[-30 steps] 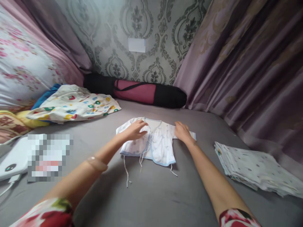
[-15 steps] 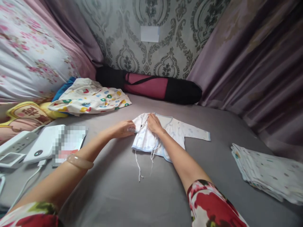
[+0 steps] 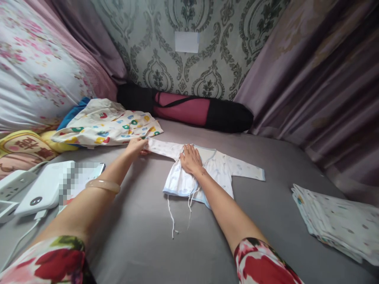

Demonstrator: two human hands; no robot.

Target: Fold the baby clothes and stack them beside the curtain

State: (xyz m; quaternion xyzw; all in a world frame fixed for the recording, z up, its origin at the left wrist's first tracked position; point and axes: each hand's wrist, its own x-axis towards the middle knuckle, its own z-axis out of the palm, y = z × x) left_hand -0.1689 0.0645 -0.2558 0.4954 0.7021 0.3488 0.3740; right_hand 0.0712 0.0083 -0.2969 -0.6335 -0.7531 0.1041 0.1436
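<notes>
A small white baby shirt (image 3: 220, 173) with pale blue trim lies spread on the grey bedsheet (image 3: 166, 260). My left hand (image 3: 136, 146) pinches the cuff of its left-side sleeve (image 3: 162, 147), which is stretched out to the left. Flat on the shirt's upper chest, near that sleeve's shoulder, rests my right hand (image 3: 191, 158) with the fingers extended. The other sleeve (image 3: 247, 169) lies out to the right, untouched. White tie strings (image 3: 171, 217) hang from the shirt's front and trail below its hem onto the sheet.
A folded patterned cloth (image 3: 340, 221) lies at the right. On the left are a white power bank (image 3: 45, 187), a power strip (image 3: 17, 183) and a phone (image 3: 85, 173). Behind sit a printed cloth (image 3: 109, 122) and a long black-and-maroon bag (image 3: 183, 108).
My left hand has moved left and away from me, drawing the bunched sleeve out straight. My right hand has flattened onto the shirt's chest.
</notes>
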